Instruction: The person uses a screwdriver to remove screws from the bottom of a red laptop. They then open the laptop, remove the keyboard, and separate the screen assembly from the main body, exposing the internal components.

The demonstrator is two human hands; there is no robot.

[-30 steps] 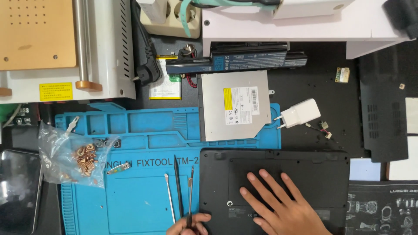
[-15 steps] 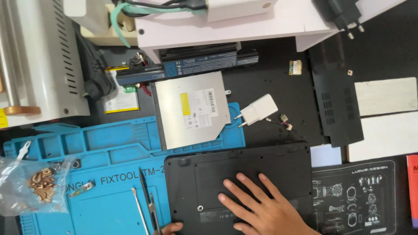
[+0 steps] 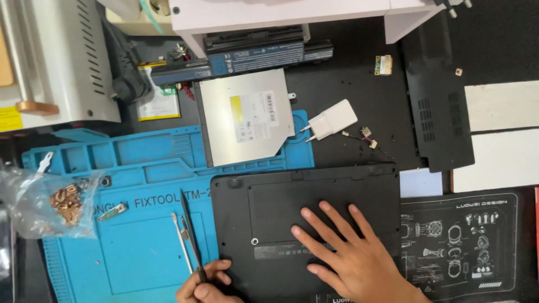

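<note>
A black laptop [image 3: 281, 193] lies upside down, partly on a blue work mat [image 3: 140, 247]. My right hand [image 3: 351, 255] rests flat on its underside with the fingers spread. At the bottom edge my left hand [image 3: 210, 283] grips a thin black tweezers-like tool [image 3: 190, 233] that points up and away over the mat, next to the laptop's left edge. A second slim metal tool [image 3: 181, 238] lies on the mat beside it.
A silver optical drive [image 3: 244, 118], a long black battery [image 3: 252, 59], a white charger plug [image 3: 334, 120] and a black cover panel [image 3: 438, 106] lie behind the laptop. A clear bag of small parts [image 3: 56, 205] sits left. A grey machine [image 3: 62, 62] stands at the back left.
The view has shifted so everything sits further left and lower in frame. My left hand is more in view with the black tool. My right hand stays flat on the laptop.
</note>
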